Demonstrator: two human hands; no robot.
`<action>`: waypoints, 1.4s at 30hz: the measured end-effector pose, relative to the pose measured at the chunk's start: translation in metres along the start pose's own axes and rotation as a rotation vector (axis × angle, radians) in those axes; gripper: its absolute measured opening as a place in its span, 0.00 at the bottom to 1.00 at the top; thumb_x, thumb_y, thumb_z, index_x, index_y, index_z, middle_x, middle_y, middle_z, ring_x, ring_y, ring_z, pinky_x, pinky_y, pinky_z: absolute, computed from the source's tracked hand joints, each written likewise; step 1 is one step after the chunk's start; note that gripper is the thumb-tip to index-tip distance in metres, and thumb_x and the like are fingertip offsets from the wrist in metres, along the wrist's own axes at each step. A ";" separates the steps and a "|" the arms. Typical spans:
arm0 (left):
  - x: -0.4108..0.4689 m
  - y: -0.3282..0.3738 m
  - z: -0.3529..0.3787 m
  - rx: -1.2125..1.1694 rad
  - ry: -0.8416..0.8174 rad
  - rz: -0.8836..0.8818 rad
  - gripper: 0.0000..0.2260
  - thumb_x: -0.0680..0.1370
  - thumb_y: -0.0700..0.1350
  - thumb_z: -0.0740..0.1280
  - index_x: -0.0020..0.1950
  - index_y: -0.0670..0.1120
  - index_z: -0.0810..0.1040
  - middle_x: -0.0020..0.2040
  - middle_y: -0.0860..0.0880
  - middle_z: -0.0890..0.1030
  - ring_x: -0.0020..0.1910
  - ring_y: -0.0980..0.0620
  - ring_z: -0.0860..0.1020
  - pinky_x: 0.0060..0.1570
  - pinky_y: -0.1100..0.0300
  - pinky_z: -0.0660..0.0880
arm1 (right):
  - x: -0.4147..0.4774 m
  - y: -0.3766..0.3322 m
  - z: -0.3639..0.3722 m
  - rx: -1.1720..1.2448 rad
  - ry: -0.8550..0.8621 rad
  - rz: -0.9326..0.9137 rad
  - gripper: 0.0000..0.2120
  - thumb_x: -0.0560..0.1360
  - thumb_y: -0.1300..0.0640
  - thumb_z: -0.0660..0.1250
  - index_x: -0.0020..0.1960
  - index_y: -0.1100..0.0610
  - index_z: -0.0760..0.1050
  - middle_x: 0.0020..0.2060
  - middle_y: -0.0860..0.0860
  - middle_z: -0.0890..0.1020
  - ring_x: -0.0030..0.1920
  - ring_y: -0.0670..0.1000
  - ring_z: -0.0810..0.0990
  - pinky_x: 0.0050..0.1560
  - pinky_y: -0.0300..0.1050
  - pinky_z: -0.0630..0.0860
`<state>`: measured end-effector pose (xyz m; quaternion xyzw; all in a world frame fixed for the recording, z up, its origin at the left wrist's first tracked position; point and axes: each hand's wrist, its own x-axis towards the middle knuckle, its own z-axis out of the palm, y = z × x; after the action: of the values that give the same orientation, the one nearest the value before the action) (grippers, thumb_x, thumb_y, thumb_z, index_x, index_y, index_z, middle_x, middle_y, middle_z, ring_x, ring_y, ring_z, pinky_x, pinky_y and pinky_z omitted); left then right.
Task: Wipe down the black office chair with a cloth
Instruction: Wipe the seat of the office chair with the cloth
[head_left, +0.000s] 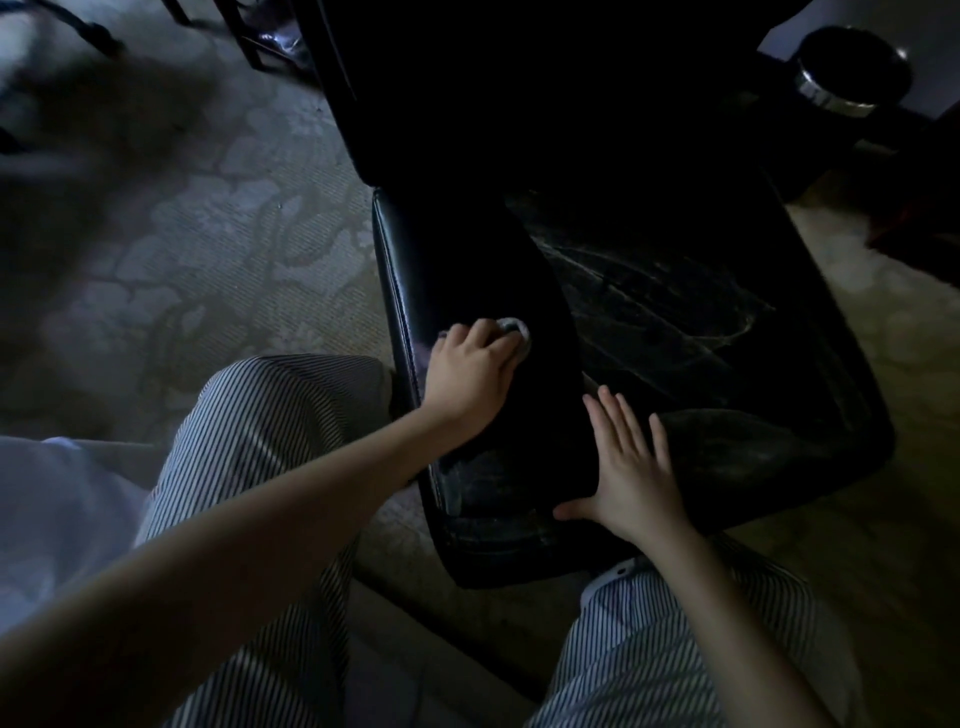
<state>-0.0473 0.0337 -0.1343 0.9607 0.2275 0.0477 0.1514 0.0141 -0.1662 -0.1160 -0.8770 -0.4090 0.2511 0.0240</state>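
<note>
chair (701, 312) centre frame | left grip (470, 374) curled round cloth (514, 330), pressing seat's 9 o'clock side | right grip (634, 467) flat, fingers spread, holds nothing, braces 6 o'clock edge | progress: early-mid, I judge; 9 o'clock strip looks clean, 3 o'clock area dusty, streaked, left to wipe

One head-worn camera looks steeply down from close above the left hand (467, 374) and right hand (631, 467), chair seat (701, 322) beyond their fingertips (623, 415).

Bare forearms (260, 525), loose trousers (270, 415) in fine dark-and-white pinstripes, a pale top (52, 509) at the left edge
</note>
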 end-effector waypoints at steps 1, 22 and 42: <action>-0.008 0.006 0.001 0.003 0.012 0.040 0.15 0.75 0.51 0.58 0.51 0.49 0.82 0.47 0.46 0.80 0.39 0.41 0.76 0.38 0.52 0.74 | 0.000 -0.001 0.001 0.004 0.004 0.003 0.60 0.61 0.34 0.72 0.76 0.53 0.38 0.76 0.49 0.39 0.70 0.43 0.33 0.71 0.51 0.33; -0.063 -0.071 -0.028 -0.452 0.162 -0.392 0.16 0.78 0.47 0.61 0.60 0.40 0.77 0.52 0.39 0.78 0.52 0.40 0.75 0.57 0.51 0.68 | 0.001 -0.016 0.003 -0.038 -0.028 0.082 0.58 0.65 0.35 0.70 0.75 0.54 0.33 0.75 0.51 0.35 0.74 0.48 0.34 0.72 0.52 0.34; -0.147 -0.037 0.008 -0.621 0.104 -0.401 0.14 0.79 0.43 0.63 0.64 0.44 0.75 0.59 0.48 0.75 0.58 0.51 0.73 0.57 0.60 0.70 | 0.004 -0.034 0.009 -0.161 0.011 0.139 0.58 0.65 0.29 0.64 0.76 0.55 0.33 0.76 0.52 0.37 0.75 0.49 0.37 0.72 0.53 0.35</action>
<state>-0.1925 -0.0029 -0.1567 0.8017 0.3933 0.1326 0.4301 -0.0115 -0.1421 -0.1172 -0.9037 -0.3657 0.2139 -0.0619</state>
